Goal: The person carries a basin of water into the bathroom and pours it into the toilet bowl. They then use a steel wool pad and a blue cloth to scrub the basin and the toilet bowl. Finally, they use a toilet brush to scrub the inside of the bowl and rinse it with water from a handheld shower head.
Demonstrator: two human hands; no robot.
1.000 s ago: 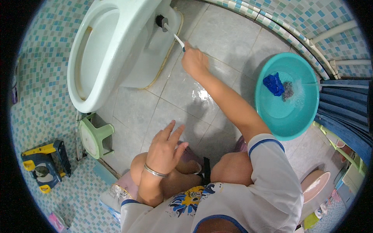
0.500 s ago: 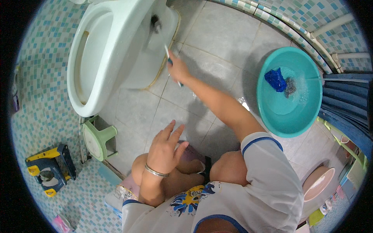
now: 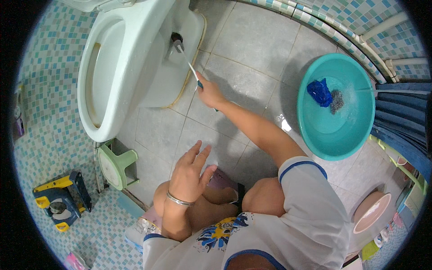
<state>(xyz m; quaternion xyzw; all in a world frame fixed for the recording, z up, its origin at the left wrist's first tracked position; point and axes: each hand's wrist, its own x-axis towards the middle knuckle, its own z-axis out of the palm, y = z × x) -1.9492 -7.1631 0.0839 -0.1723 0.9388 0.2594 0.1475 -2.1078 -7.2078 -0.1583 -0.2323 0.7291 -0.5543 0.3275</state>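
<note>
My right hand is closed round the handle of a long white toilet brush. The brush's dark bristled head touches the outer side of the white toilet, low on its base. Over my knees, my left hand is held in the air with its fingers apart and nothing in them; a silver bangle circles that wrist. Off to the right stands a turquoise basin with water in it. Inside lie a crumpled blue cloth or bag and a grey scouring pad.
Beside the toilet's front is a green-and-white stool. A yellow-and-blue child's toilet seat is at the lower left, against the mosaic wall. Wet grey tiles cover the floor. At the right are a pink basin and a blue curtain.
The brush head has moved slightly down along the toilet's side, and my right hand has shifted a little down and right. My left hand stays nearly still.
</note>
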